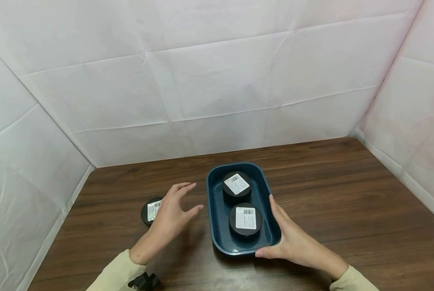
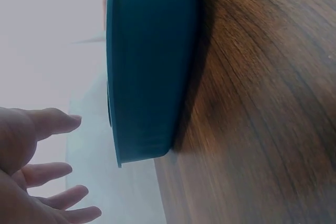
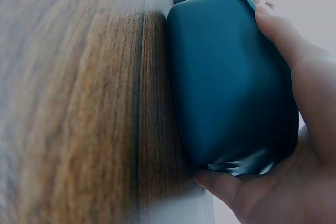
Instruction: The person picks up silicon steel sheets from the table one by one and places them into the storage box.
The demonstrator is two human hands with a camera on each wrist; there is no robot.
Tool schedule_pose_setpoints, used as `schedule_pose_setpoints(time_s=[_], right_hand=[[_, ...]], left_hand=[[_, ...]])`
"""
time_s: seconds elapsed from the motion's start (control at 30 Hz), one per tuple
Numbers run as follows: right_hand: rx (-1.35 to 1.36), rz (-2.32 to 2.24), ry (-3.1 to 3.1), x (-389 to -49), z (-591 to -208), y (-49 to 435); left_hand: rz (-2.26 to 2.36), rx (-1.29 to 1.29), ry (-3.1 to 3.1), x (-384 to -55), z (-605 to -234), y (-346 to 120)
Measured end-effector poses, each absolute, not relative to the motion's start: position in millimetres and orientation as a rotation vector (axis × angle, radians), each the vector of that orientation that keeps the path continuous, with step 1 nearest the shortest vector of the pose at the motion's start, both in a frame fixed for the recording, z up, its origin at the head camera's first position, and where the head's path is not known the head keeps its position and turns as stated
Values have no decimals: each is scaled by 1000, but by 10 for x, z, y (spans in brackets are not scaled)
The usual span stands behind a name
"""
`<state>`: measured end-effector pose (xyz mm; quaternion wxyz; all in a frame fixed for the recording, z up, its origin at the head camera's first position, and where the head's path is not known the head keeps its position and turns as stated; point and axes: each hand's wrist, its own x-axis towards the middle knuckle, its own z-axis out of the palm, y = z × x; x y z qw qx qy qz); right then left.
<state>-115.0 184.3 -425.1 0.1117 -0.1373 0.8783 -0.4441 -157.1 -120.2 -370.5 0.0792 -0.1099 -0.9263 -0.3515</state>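
A dark blue rectangular tray (image 1: pixel 218 232) lies on the table, with two black puck-shaped things bearing white labels inside: one farther back (image 1: pixel 237 186) and one in front (image 1: pixel 245 221). My right hand (image 1: pixel 289 240) grips the tray's near right corner, thumb at the near end and fingers along the right side; in the right wrist view the tray's outer wall (image 3: pixel 226 77) sits within that hand. To the tray's left, my left hand (image 1: pixel 169 218) hovers with fingers and thumb spread, holding nothing. Partly hidden behind it is a third labelled black puck-shaped thing (image 1: pixel 149 211).
The brown wood-grain table (image 1: pixel 348 194) runs up to white sheeting (image 1: pixel 217 81) at the back and on both sides. Long light sleeves (image 1: pixel 119 273) cover both forearms, and a black device (image 1: pixel 144 281) is worn at the left wrist.
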Motion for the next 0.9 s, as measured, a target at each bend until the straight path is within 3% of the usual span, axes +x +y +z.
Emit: schedule_pose_setpoints(time_s=[0.9], right_hand=[[-402, -1289, 2589, -1150, -4240, 1834]], left_hand=[[-986, -310, -2840, -1541, -3855, -1319]])
